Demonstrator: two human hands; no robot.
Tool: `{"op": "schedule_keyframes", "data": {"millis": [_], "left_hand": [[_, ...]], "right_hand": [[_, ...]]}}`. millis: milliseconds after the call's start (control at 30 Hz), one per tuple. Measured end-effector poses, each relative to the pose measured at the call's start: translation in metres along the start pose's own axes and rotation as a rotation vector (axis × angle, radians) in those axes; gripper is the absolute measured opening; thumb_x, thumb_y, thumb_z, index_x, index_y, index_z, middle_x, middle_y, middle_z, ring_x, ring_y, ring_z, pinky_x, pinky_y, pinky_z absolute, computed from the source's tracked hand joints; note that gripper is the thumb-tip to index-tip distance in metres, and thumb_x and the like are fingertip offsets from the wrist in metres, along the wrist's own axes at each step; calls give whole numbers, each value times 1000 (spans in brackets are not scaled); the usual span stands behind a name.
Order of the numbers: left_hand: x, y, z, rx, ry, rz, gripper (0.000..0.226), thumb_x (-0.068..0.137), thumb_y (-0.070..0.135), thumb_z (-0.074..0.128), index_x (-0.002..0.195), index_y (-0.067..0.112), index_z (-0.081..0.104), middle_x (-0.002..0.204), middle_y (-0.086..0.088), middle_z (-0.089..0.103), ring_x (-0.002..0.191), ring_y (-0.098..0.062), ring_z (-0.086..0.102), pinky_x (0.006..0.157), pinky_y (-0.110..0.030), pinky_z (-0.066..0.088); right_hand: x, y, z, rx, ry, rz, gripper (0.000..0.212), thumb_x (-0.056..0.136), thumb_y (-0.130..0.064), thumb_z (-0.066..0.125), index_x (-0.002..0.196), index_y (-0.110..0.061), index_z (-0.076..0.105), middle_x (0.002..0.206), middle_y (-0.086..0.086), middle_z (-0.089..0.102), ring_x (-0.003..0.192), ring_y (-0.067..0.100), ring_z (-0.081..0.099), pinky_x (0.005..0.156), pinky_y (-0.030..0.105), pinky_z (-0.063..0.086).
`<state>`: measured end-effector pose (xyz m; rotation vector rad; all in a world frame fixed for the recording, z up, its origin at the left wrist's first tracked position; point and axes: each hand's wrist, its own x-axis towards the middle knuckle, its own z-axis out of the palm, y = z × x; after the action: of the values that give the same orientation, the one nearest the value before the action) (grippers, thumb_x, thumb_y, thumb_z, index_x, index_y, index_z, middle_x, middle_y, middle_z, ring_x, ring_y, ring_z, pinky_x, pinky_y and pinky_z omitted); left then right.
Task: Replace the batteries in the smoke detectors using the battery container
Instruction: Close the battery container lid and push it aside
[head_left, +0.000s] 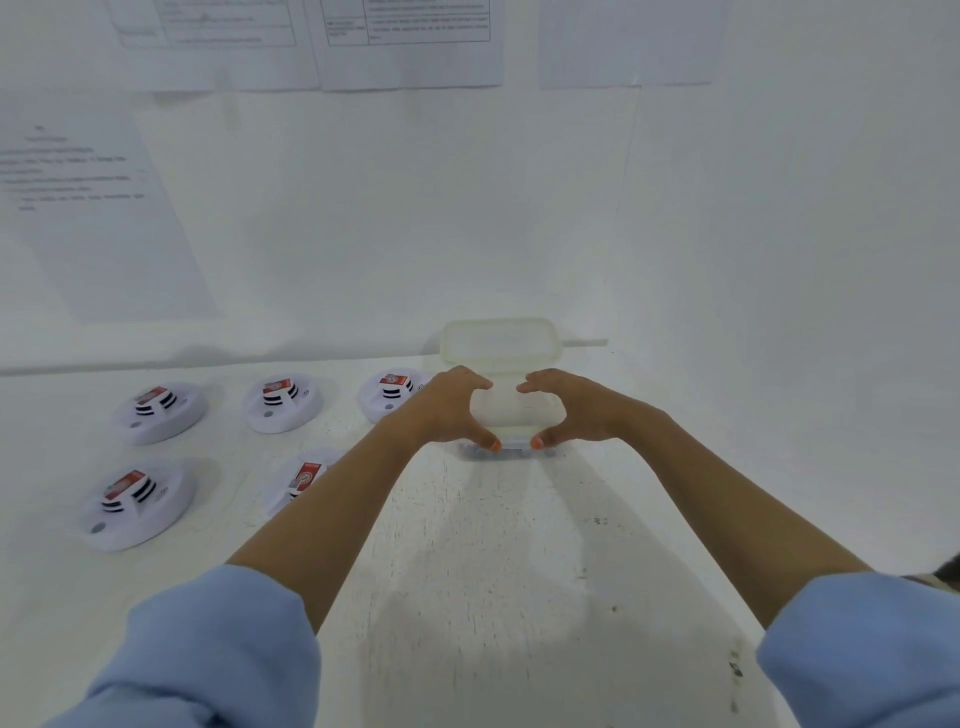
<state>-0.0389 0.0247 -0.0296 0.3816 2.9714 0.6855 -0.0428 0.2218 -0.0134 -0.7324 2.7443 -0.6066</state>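
Fingers of left hand (445, 410) and right hand (577, 411) curl, apparently gripping the translucent round-cornered plastic battery container (510, 413).

Nothing was legible: print on the paper sheets (410, 52) and the red labels (150, 394) of the smoke detectors (158, 418) was blurred

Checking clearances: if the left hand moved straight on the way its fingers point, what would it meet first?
Probably the right hand: fingers of the left hand point rightward over the battery container, straight at the right fingertips across a small gap. Depth is unclear.
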Motion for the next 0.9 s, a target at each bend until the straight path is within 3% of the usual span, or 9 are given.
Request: {"op": "schedule_keyframes", "data": {"millis": [733, 900], "left_hand": [[7, -8, 1, 10, 56, 16, 84, 64, 37, 83, 135, 18, 44, 138, -3, 43, 124, -20, 37, 103, -33, 31], [-26, 4, -7, -173, 173, 34, 68, 73, 32, 77, 132, 17, 47, 136, -3, 45, 125, -18, 40, 99, -24, 28]], "right_hand": [[13, 7, -3, 41, 24, -11, 80, 74, -23, 76, 141, -21, 33, 152, 0, 24, 137, 19, 25, 111, 31, 21], [-19, -6, 5, 115, 71, -47, 69, 82, -28, 68, 141, -22, 32, 152, -5, 24, 138, 14, 26, 110, 26, 22]]}}
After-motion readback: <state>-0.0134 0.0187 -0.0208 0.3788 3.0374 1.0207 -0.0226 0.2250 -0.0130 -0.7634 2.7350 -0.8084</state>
